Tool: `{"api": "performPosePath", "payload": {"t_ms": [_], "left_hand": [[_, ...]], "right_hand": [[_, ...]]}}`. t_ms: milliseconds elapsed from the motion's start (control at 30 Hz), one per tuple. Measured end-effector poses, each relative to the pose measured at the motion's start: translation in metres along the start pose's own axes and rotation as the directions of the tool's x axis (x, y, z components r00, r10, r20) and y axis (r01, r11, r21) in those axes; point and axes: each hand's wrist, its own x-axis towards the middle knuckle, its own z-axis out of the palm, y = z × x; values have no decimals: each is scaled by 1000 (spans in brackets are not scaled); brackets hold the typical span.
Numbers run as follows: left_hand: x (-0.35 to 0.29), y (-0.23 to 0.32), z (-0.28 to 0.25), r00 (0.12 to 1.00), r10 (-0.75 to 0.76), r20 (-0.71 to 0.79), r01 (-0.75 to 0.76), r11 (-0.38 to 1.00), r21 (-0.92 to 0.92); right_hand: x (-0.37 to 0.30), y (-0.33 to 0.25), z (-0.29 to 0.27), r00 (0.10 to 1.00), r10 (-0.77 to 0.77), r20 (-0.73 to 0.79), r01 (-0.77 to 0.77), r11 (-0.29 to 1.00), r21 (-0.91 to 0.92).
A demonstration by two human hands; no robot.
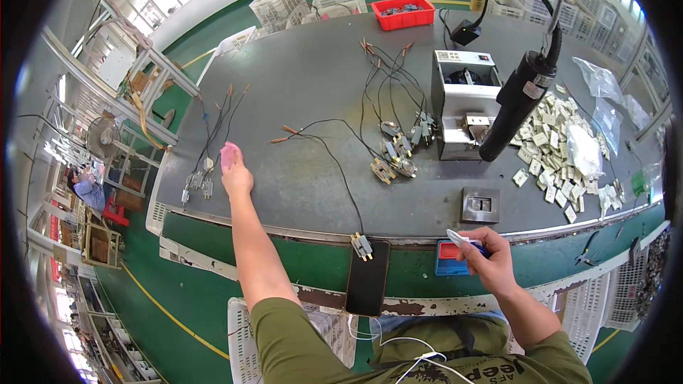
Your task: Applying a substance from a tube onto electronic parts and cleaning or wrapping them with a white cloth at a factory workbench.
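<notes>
My left hand (237, 175) is stretched out over the left part of the grey bench, its fingers extended, with pink coverings on the fingertips. I see nothing held in it. Just left of it lies a bunch of plugs (198, 183) with black cords running away from me. Near the front edge, my right hand (489, 262) is closed on a small white piece (457, 237), pinched between thumb and fingers. Something blue shows between those fingers, too covered to name. Below that hand sits a blue and red box (449, 268). A plug (361, 246) rests on a black phone (367, 281).
A grey machine (466, 107) stands right of centre, with a black electric screwdriver (519, 103) hanging before it. White plug parts (544, 144) are heaped at right. A metal block (480, 205) sits near the edge. More corded plugs (397, 148) lie mid-bench; a red bin (403, 20) stands behind.
</notes>
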Motion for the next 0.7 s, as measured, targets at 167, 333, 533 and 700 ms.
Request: {"api": "performPosePath", "payload": {"t_ms": [167, 333, 533, 700], "left_hand": [[-3, 4, -13, 965, 9, 261, -19, 999, 38], [-24, -33, 13, 930, 189, -315, -233, 966, -109], [-27, -2, -11, 993, 80, -92, -116, 855, -506], [-52, -22, -44, 988, -147, 42, 129, 656, -743]], "right_hand": [[5, 1, 2, 1000, 1, -16, 0, 999, 34], [7, -7, 8, 1000, -5, 20, 5, 1000, 16], [3, -2, 12, 999, 9, 53, -13, 998, 68], [-2, -5, 12, 1000, 13, 29, -14, 999, 37]]}}
